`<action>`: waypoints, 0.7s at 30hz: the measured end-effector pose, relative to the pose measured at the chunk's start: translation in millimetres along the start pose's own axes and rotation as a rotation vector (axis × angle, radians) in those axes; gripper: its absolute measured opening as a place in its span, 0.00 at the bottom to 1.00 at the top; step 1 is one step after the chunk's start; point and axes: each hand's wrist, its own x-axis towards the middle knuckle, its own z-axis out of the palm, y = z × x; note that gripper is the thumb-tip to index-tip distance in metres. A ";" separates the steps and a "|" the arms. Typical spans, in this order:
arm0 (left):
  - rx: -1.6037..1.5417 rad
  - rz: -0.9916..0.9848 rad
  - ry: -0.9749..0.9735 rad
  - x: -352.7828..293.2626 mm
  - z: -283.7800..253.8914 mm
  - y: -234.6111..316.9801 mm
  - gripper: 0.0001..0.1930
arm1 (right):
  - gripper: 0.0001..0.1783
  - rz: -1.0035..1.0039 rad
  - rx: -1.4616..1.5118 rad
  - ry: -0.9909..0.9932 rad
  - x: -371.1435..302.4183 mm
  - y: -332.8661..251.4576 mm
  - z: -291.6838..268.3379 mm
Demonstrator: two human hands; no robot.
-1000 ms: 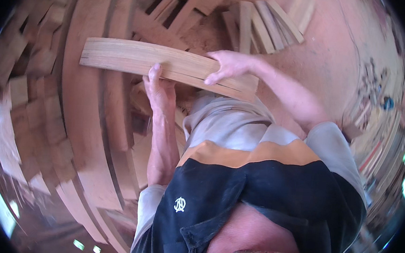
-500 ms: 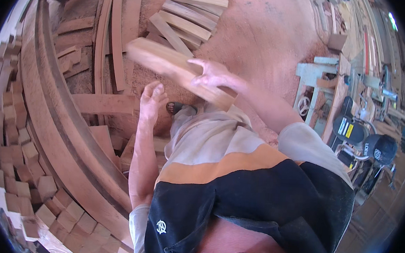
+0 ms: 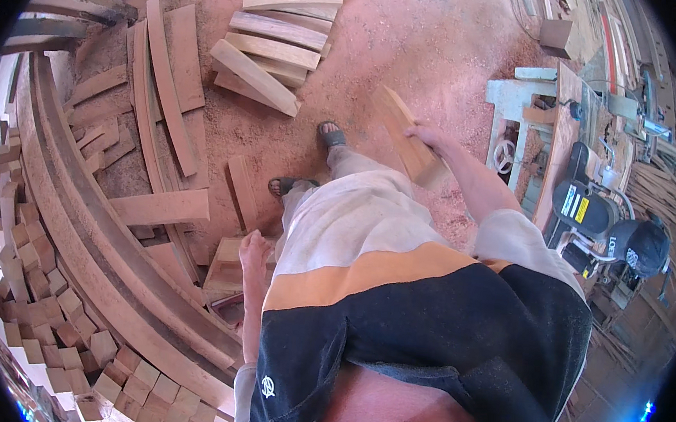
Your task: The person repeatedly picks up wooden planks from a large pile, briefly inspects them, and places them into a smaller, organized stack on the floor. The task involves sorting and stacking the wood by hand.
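Note:
My right hand (image 3: 431, 136) is closed on the edge of a thick wooden block (image 3: 400, 131), held out to the right of my legs above the dusty floor. The block is tilted, its far end pointing up and left, and my fingers wrap over its right side. On the other side, my left hand (image 3: 254, 249) hangs low beside my trousers with its fingers curled in. Nothing shows in it. Next to it is a low wooden piece (image 3: 227, 264), and I cannot tell whether they touch.
Ahead lies a pile of cut wooden blocks (image 3: 275, 47). Long boards (image 3: 166, 89) lie to the left, beyond a long curved beam (image 3: 109, 226) and stacked square-ended timbers (image 3: 109, 352). A pale blue machine (image 3: 510, 105) with a handwheel stands right, near a black motor (image 3: 581, 204).
My right hand has carried the block from in front of me to the right, turning it steeper. My left hand has dropped back toward my body, and its fingers have curled in.

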 end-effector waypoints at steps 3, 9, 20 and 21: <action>0.035 0.058 -0.097 0.1 19.4 4.8 0.17 | 0.29 0.027 0.042 0.006 13.0 17.9 -16.5; 0.097 0.184 -0.014 -5.5 78.0 29.3 0.17 | 0.31 0.072 -0.026 -0.037 31.3 29.6 -27.9; 0.147 0.173 0.058 -21.1 104.2 13.5 0.18 | 0.44 0.102 -0.202 -0.110 43.3 19.3 -31.5; 0.170 0.149 0.077 -23.1 102.7 8.1 0.18 | 0.45 0.104 -0.215 -0.122 45.1 17.3 -31.4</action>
